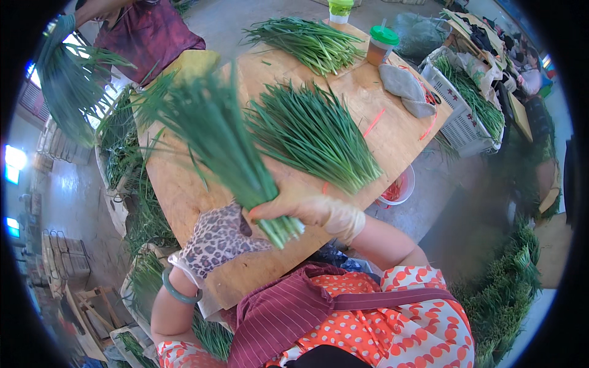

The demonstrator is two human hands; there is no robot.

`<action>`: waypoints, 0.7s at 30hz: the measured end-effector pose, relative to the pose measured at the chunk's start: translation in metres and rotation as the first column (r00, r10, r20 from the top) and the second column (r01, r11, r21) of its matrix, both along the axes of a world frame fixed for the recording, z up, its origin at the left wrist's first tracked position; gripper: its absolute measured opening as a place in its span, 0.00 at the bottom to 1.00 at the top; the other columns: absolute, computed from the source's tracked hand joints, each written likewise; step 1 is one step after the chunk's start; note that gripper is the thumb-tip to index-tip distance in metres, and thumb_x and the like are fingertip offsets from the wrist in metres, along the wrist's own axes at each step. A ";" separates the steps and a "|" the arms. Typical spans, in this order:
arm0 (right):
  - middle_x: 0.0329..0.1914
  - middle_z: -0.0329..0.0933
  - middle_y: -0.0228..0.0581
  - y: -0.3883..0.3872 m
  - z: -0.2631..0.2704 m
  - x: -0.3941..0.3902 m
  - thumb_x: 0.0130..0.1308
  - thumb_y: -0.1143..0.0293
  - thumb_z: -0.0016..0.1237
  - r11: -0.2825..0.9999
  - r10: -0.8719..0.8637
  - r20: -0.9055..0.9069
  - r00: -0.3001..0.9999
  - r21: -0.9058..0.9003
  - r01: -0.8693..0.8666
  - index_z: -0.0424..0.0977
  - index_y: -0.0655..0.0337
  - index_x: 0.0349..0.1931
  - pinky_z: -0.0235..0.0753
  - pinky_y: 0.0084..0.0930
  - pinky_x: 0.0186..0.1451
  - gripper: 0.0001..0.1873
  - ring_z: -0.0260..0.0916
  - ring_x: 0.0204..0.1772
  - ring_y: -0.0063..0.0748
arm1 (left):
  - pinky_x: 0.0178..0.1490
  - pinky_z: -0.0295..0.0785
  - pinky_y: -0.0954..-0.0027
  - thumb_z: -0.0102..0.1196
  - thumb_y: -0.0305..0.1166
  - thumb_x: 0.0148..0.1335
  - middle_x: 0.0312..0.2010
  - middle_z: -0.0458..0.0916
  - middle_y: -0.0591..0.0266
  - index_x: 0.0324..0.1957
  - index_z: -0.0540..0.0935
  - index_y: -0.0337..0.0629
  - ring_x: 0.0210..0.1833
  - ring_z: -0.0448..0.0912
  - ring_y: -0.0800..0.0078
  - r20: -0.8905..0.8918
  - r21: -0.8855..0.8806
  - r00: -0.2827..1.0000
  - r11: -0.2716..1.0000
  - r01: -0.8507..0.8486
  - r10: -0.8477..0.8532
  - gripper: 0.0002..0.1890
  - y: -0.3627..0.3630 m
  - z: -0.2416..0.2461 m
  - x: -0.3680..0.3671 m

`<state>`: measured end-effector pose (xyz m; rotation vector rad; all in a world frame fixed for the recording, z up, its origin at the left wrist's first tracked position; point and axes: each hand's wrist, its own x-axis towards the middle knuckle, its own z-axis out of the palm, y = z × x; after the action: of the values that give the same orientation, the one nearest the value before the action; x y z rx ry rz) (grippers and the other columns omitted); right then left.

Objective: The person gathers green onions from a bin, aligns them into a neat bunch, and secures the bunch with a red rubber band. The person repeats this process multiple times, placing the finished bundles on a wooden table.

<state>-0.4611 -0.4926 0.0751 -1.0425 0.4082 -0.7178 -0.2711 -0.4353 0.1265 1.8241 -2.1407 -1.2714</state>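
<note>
My right hand (306, 209), in a thin pale glove, grips a bunch of long green garlic chives (225, 147) close to its pale cut ends. The bunch tilts over the table, leaves pointing away from me and blurred. My left hand (221, 237) wears a leopard-print glove and is right beside the cut ends. Its fingers run behind the stalks, so whether they close on them is hidden. Just beyond my right hand, a loose pile of chives (317, 138) lies on the wooden tabletop (179, 193).
Another chive pile (308, 43), a green-lidded drink cup (383, 43) and a grey cloth pouch (407, 89) are on the table. A white bowl of red ties (398, 188) stands below its right edge. Chives fill a white crate (460, 110). Opposite left, a co-worker's gloved hand (62, 30) holds chives.
</note>
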 end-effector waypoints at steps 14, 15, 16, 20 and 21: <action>0.51 0.71 0.47 -0.034 0.011 -0.160 0.55 0.58 0.60 0.870 -0.475 0.284 0.833 0.292 0.397 0.61 0.73 0.61 0.69 0.15 0.32 0.39 0.63 0.31 0.19 | 0.70 0.55 0.53 0.67 0.47 0.48 0.67 0.63 0.53 0.69 0.57 0.44 0.70 0.61 0.56 0.116 -0.514 0.758 0.614 0.599 -0.642 0.49 -0.119 -0.003 -0.092; 0.49 0.69 0.46 -0.035 0.010 -0.167 0.56 0.59 0.60 0.843 -0.525 0.293 0.799 0.306 0.442 0.59 0.74 0.61 0.63 0.11 0.27 0.39 0.56 0.28 0.16 | 0.71 0.53 0.51 0.68 0.47 0.45 0.67 0.62 0.53 0.70 0.57 0.45 0.70 0.59 0.54 0.252 -0.532 0.737 0.546 0.647 -0.627 0.51 -0.128 -0.008 -0.101; 0.54 0.66 0.49 -0.036 0.009 -0.175 0.57 0.62 0.59 0.854 -0.515 0.327 0.793 0.273 0.443 0.57 0.74 0.63 0.63 0.12 0.29 0.39 0.57 0.32 0.16 | 0.71 0.51 0.49 0.70 0.47 0.43 0.68 0.61 0.53 0.70 0.56 0.46 0.71 0.57 0.52 0.395 -0.519 0.705 0.490 0.701 -0.589 0.53 -0.137 -0.013 -0.111; 0.55 0.67 0.51 -0.033 0.006 -0.193 0.56 0.60 0.59 0.797 -0.604 0.272 0.749 0.232 0.558 0.57 0.72 0.63 0.62 0.11 0.30 0.39 0.57 0.32 0.16 | 0.73 0.43 0.42 0.75 0.47 0.31 0.71 0.53 0.54 0.72 0.52 0.50 0.74 0.47 0.48 0.584 -0.370 0.551 0.408 0.835 -0.597 0.63 -0.164 -0.028 -0.154; 0.54 0.67 0.50 -0.032 0.006 -0.196 0.56 0.59 0.59 0.788 -0.615 0.249 0.748 0.207 0.580 0.58 0.73 0.63 0.62 0.11 0.30 0.39 0.57 0.31 0.16 | 0.74 0.43 0.42 0.75 0.47 0.31 0.72 0.52 0.54 0.72 0.52 0.50 0.75 0.46 0.48 0.588 -0.385 0.531 0.366 0.847 -0.610 0.63 -0.168 -0.032 -0.162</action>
<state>-0.6568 -0.5243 0.0809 -0.6583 0.5154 -1.4027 -0.4334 -0.6030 0.0947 0.7569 -3.2278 -0.0248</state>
